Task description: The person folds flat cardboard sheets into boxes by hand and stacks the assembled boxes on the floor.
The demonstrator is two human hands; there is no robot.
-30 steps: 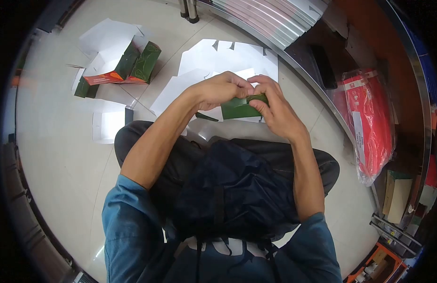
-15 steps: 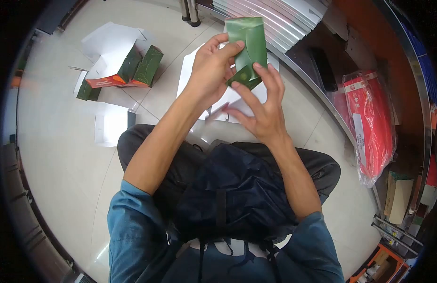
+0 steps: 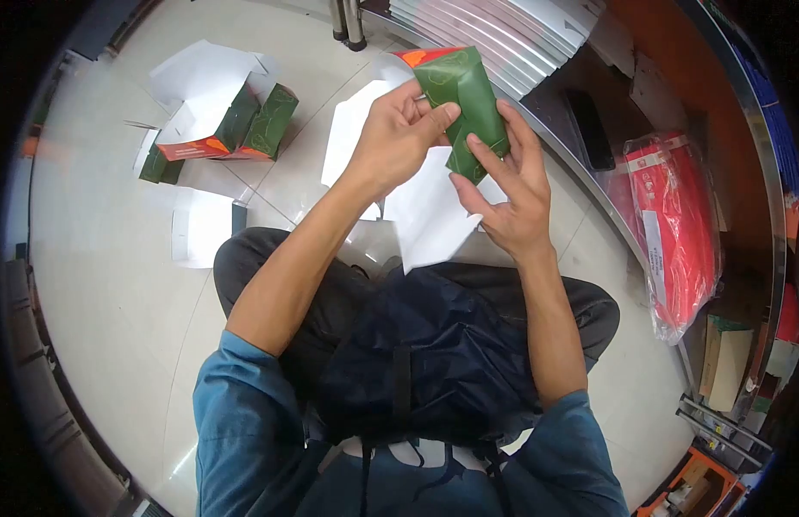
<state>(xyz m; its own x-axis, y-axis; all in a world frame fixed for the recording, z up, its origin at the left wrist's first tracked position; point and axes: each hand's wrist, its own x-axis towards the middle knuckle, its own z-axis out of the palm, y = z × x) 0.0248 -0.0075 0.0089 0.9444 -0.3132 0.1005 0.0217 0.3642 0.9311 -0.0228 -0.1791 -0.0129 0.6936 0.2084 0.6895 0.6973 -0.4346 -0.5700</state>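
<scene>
A partly folded green cardboard box (image 3: 461,89) with an orange end and white inner flaps is held up above my lap. My left hand (image 3: 404,133) grips its left side, the thumb lying on the green face. From the lower right, my right hand (image 3: 513,194) closes round the box, with fingers on the green panel and its edge. A large white flap (image 3: 432,220) hangs below the green part toward my knees. Behind it, white card sheets (image 3: 352,142) lie on the floor.
Open green and orange boxes (image 3: 218,129) stand on the tiled floor at left, near a small white box piece (image 3: 205,228). A shelf at right holds stacked white sheets (image 3: 494,34), a black phone (image 3: 591,129) and a red plastic-wrapped pack (image 3: 673,233).
The box has tilted and turned, so its orange end and the hanging white flap now show. My right hand has moved slightly right, its fingers now closed on the box's lower part.
</scene>
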